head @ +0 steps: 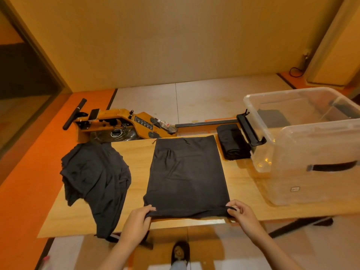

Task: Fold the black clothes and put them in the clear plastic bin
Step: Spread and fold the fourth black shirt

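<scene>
Both your hands pinch the near hem of the black garment (pixel 187 176), one at each corner. Your left hand (pixel 139 215) has its thumb on top and its fingers curled under the left corner. Your right hand (pixel 241 211) nips the right corner between thumb and fingertips. Holding both corners keeps the hem taut and level, so my guess is you mean to lift it and carry it toward the far edge to halve the piece.

It lies flat in the middle of the wooden table (pixel 136 152) as a tall rectangle, its sides seemingly turned in. It is thin, matte cloth, limp, with soft creases across its middle, so expect it to sag between your hands once it is raised.

A crumpled pile of black clothes (pixel 93 176) waits at your left, one end draping over the near edge of the table. A folded black bundle (pixel 232 142), squared and thick, sits at the far edge just beside the clear plastic bin (pixel 311 182). That bin is rigid and round-cornered, with a dark handle on its side, and it stands on the right end within easy reach. A dark shape shows through its far wall; you cannot tell from here whether it is cloth. Behind the table lies a wood-framed rowing machine (pixel 120 123)
</scene>
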